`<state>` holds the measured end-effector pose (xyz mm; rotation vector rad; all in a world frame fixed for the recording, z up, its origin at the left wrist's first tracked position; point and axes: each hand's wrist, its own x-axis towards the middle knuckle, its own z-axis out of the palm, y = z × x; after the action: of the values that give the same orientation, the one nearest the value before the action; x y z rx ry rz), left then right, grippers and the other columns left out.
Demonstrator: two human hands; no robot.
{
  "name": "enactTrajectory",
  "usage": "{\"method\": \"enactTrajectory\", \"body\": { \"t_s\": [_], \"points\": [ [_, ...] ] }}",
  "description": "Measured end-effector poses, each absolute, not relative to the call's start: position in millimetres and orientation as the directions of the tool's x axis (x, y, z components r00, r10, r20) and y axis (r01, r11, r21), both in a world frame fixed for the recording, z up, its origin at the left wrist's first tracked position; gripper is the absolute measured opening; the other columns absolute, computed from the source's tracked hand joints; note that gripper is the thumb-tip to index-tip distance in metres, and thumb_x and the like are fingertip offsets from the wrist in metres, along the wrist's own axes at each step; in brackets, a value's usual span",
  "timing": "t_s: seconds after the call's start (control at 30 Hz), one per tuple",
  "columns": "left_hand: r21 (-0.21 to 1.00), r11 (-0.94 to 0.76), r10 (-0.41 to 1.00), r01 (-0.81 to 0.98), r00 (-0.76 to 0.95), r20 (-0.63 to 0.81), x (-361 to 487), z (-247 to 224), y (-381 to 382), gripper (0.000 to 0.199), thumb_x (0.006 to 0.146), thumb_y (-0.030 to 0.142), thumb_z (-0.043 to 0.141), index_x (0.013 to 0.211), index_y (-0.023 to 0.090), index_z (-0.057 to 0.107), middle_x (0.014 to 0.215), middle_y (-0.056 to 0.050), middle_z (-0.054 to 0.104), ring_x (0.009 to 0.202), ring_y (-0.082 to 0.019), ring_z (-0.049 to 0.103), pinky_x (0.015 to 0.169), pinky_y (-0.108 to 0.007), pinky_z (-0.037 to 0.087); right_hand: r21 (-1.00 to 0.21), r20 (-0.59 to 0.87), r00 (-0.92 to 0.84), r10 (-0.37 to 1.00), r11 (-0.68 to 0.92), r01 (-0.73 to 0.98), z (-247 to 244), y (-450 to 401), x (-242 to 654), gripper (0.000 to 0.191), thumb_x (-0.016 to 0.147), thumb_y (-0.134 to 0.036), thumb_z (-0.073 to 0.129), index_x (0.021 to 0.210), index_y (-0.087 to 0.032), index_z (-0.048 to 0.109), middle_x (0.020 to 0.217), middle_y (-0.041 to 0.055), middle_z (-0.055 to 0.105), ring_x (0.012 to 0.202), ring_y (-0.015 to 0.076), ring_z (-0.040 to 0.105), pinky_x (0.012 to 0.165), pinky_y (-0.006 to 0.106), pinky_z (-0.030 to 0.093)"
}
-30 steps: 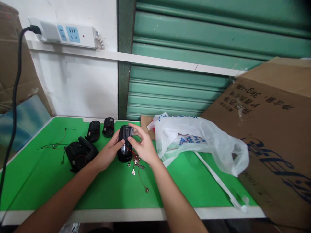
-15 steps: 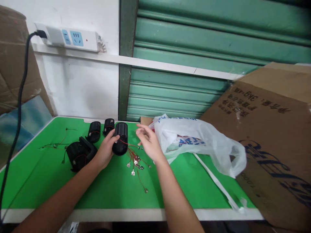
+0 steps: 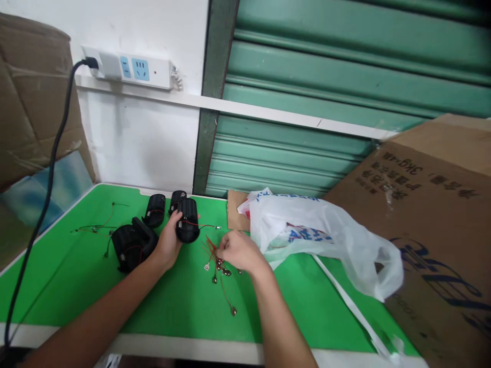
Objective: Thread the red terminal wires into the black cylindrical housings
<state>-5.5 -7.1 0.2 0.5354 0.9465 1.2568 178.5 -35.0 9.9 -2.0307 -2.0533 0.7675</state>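
My left hand (image 3: 170, 239) is closed around a black plastic housing (image 3: 187, 219), held up off the green table. From its side a thin red and dark wire with a small metal end sticks out to the right. My right hand (image 3: 240, 249) reaches down to a pile of red wires with metal contacts (image 3: 219, 263); its fingertips are pinched together at the pile, and what is between them is too small to make out. One loose wired contact (image 3: 233, 309) lies apart, nearer the front edge.
More black housings (image 3: 155, 209) stand at the back left, with a larger handled black part (image 3: 132, 245) in front. Thin wires (image 3: 94, 228) lie at far left. A white plastic bag (image 3: 299, 220) and a big cardboard box (image 3: 441, 214) occupy the right. A black cable (image 3: 57, 138) hangs at left.
My right hand has come down from beside the housing to the wire pile, and its fingers have closed. My left hand still holds the housing. The view has shifted slightly.
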Motion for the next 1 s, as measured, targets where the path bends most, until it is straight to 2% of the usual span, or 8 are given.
{"method": "enactTrajectory", "body": {
  "t_s": [0.13, 0.3, 0.47, 0.6, 0.7, 0.77, 0.87, 1.0],
  "points": [
    [0.804, 0.239, 0.964, -0.544, 0.033, -0.264, -6.1, 1.8, -8.6, 0.043, 0.085, 0.035, 0.056, 0.123, 0.017, 0.065, 0.104, -0.005, 0.078, 0.106, -0.022, 0.071, 0.089, -0.031, 0.056, -0.565, -0.279, -0.105, 0.954, -0.075, 0.822, 4.4, -30.0, 179.2, 0.008, 0.065, -0.015, 0.065, 0.064, -0.019, 0.072, 0.061, 0.0001, 0.067, 0.062, 0.0148, 0.062, 0.054, 0.024, 0.035],
    [0.823, 0.242, 0.970, -0.514, 0.134, -0.201, -10.2, 6.5, -11.3, 0.049, 0.079, 0.037, 0.061, 0.124, 0.017, 0.063, 0.107, -0.006, 0.077, 0.102, -0.023, 0.071, 0.082, -0.029, 0.055, -0.687, -0.316, -0.138, 0.939, -0.126, 0.716, 2.3, -26.3, 185.4, 0.008, 0.064, -0.016, 0.065, 0.066, -0.016, 0.072, 0.059, -0.0019, 0.064, 0.058, 0.0126, 0.056, 0.055, 0.023, 0.036],
    [0.815, 0.286, 0.956, -0.504, 0.210, -0.205, -13.3, 13.8, -15.4, 0.050, 0.073, 0.032, 0.063, 0.121, 0.016, 0.063, 0.109, -0.007, 0.076, 0.093, -0.021, 0.070, 0.073, -0.026, 0.054, -0.851, -0.218, -0.087, 0.972, -0.145, 0.504, -2.6, -19.2, 196.8, 0.010, 0.067, -0.026, 0.064, 0.070, -0.017, 0.065, 0.063, -0.0026, 0.059, 0.060, 0.0122, 0.050, 0.056, 0.024, 0.034],
    [0.784, 0.350, 0.935, -0.513, 0.243, -0.258, -11.8, 16.0, -15.8, 0.046, 0.073, 0.027, 0.059, 0.118, 0.017, 0.063, 0.109, -0.008, 0.075, 0.077, -0.018, 0.066, 0.065, -0.028, 0.056, -0.899, -0.172, -0.097, 0.980, -0.116, 0.423, -6.2, -13.1, 201.4, 0.016, 0.073, -0.034, 0.059, 0.075, -0.019, 0.060, 0.069, -0.0016, 0.058, 0.063, 0.0132, 0.052, 0.057, 0.024, 0.037],
    [0.791, 0.356, 0.934, -0.497, 0.202, -0.294, -9.1, 14.0, -14.1, 0.040, 0.075, 0.026, 0.058, 0.114, 0.018, 0.065, 0.103, -0.007, 0.075, 0.073, -0.016, 0.064, 0.062, -0.026, 0.054, -0.945, -0.090, -0.120, 0.989, -0.047, 0.325, -11.2, -10.0, 201.9, 0.019, 0.073, -0.036, 0.059, 0.084, -0.020, 0.058, 0.074, -0.0005, 0.060, 0.067, 0.0151, 0.056, 0.057, 0.025, 0.040],
    [0.806, 0.351, 0.936, -0.476, 0.154, -0.316, -7.6, 11.5, -12.6, 0.037, 0.076, 0.027, 0.057, 0.112, 0.018, 0.066, 0.097, -0.005, 0.075, 0.075, -0.016, 0.064, 0.060, -0.022, 0.052, -0.947, -0.010, -0.103, 0.995, 0.024, 0.319, -16.2, -8.5, 201.9, 0.023, 0.074, -0.032, 0.060, 0.093, -0.021, 0.056, 0.075, -0.0012, 0.061, 0.067, 0.0155, 0.057, 0.060, 0.026, 0.043],
    [0.827, 0.333, 0.942, -0.453, 0.117, -0.315, -6.8, 7.4, -10.7, 0.035, 0.078, 0.029, 0.057, 0.111, 0.019, 0.066, 0.094, -0.004, 0.074, 0.079, -0.016, 0.065, 0.061, -0.021, 0.051, -0.874, 0.101, -0.048, 0.994, 0.112, 0.472, -23.7, -7.6, 201.8, 0.024, 0.075, -0.023, 0.058, 0.098, -0.022, 0.055, 0.073, -0.0028, 0.063, 0.063, 0.0152, 0.057, 0.062, 0.026, 0.044],
    [0.847, 0.300, 0.952, -0.438, 0.089, -0.291, -7.2, 3.0, -8.2, 0.038, 0.077, 0.031, 0.058, 0.112, 0.018, 0.066, 0.092, -0.003, 0.074, 0.080, -0.016, 0.065, 0.064, -0.021, 0.050, -0.758, 0.149, -0.101, 0.984, 0.179, 0.627, -26.7, -9.0, 200.9, 0.029, 0.075, -0.013, 0.057, 0.103, -0.022, 0.058, 0.076, -0.0023, 0.068, 0.064, 0.0153, 0.060, 0.063, 0.026, 0.043]
  ]
}}
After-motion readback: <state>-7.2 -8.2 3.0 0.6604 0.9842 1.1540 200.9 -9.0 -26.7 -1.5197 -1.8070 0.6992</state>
